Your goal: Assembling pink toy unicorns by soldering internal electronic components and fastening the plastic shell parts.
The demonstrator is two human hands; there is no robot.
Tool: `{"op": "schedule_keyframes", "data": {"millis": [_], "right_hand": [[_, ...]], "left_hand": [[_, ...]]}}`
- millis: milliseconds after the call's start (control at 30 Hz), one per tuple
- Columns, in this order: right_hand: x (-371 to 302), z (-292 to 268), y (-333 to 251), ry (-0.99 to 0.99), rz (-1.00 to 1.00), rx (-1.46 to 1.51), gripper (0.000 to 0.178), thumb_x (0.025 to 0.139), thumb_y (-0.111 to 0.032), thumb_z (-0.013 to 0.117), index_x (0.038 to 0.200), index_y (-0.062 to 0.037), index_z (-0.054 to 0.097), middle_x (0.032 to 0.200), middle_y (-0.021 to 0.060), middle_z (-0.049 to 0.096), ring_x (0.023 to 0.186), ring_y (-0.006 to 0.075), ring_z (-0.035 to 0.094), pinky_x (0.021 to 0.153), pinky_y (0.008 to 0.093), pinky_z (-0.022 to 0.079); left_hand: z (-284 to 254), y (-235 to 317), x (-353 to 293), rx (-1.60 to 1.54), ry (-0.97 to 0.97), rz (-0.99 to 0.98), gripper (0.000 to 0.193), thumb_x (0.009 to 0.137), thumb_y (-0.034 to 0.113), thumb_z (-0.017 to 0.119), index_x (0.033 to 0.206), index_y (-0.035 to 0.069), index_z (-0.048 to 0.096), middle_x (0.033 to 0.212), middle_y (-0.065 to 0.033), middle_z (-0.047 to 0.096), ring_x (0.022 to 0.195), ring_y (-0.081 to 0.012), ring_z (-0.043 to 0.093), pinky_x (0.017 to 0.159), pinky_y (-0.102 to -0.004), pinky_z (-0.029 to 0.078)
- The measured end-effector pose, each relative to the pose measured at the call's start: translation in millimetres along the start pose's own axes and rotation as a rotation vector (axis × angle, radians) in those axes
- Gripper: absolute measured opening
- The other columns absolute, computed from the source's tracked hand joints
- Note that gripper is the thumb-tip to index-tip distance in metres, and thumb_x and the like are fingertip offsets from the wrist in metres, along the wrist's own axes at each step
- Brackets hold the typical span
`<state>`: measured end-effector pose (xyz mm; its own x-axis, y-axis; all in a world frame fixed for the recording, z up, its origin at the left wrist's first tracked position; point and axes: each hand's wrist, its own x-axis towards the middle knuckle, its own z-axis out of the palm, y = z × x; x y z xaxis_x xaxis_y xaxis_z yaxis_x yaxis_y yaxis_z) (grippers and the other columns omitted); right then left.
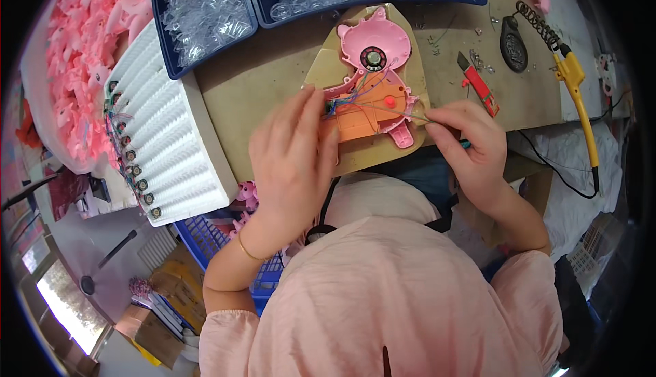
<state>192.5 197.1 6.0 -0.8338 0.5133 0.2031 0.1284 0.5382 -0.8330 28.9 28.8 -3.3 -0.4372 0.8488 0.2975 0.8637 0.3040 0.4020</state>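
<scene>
One pink toy shell lies open side up on a tan board on the table. Its long axis runs away from the person, leaning slightly: the round head end points to the far edge, the foot end comes nearer and a little to the right. In the head sits one round black speaker; over the lower half lies one orange box with one red knob. Several thin wires cross the box, too tangled to count.

The shell lies between the two hands. The left hand is at the box's left end, fingers together and bent over that edge; whether they grip anything cannot be told. The right hand, just beside the shell's right edge, pinches wires between thumb and forefinger.

Beyond the shell stand three blue bins of clear parts. To the left are one white foam tray, a row of small speakers along its outer edge, and a heap of pink parts. To the right lie one red cutter, one black tag and one yellow iron.
</scene>
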Motion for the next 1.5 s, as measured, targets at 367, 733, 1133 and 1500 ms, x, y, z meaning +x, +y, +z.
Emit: {"op": "schedule_keyframes", "data": {"millis": [367, 733, 1133, 1500], "right_hand": [[36.8, 14.3, -7.0, -0.154, 0.113, 0.242, 0.010, 0.084, -0.005, 0.059, 0.091, 0.0019, 0.062, 0.077, 0.0052, 0.056, 0.069, 0.0106, 0.050, 0.064, 0.0231, 0.040], [12.8, -7.5, 15.4, -0.095, 0.445, 0.281, 0.011, 0.083, -0.001, 0.059, 0.093, 0.0015, 0.063, 0.082, 0.0053, 0.060, 0.067, 0.0106, 0.055, 0.059, 0.0220, 0.042], [-24.8, -3.7, 1.9, -0.229, 0.083, -0.257, 0.021, 0.070, -0.002, 0.070, 0.088, -0.0055, 0.060, 0.080, 0.0090, 0.057, 0.070, 0.0268, 0.056, 0.062, 0.0335, 0.044], [34.5, 0.4, 12.4, -0.140, -0.196, -0.306, 0.015, 0.076, -0.003, 0.065, 0.090, -0.0028, 0.062, 0.078, 0.0082, 0.061, 0.075, 0.0248, 0.058, 0.070, 0.0316, 0.043]], "left_hand": [[-25.1, -31.2, 52.1, -0.472, -0.458, -0.225, 0.021, 0.075, 0.013, 0.071, 0.088, 0.000, 0.061, 0.076, -0.0042, 0.056, 0.071, -0.0128, 0.050, 0.067, -0.0251, 0.041], [11.4, -14.1, 7.7, -0.223, 0.012, 0.098, 0.029, 0.073, 0.012, 0.070, 0.101, 0.007, 0.065, 0.104, -0.0066, 0.061, 0.091, -0.0232, 0.056, 0.076, -0.0336, 0.043], [18.3, 20.4, -2.9, 0.130, -0.011, 0.303, 0.037, 0.076, 0.021, 0.062, 0.111, 0.011, 0.062, 0.115, -0.0007, 0.059, 0.104, -0.0139, 0.053, 0.088, -0.0282, 0.034], [15.5, 21.7, 1.6, 0.274, 0.017, 0.493, 0.035, 0.067, 0.014, 0.058, 0.098, 0.002, 0.064, 0.111, -0.0051, 0.058, 0.100, -0.0144, 0.052, 0.078, -0.0271, 0.040]]}}
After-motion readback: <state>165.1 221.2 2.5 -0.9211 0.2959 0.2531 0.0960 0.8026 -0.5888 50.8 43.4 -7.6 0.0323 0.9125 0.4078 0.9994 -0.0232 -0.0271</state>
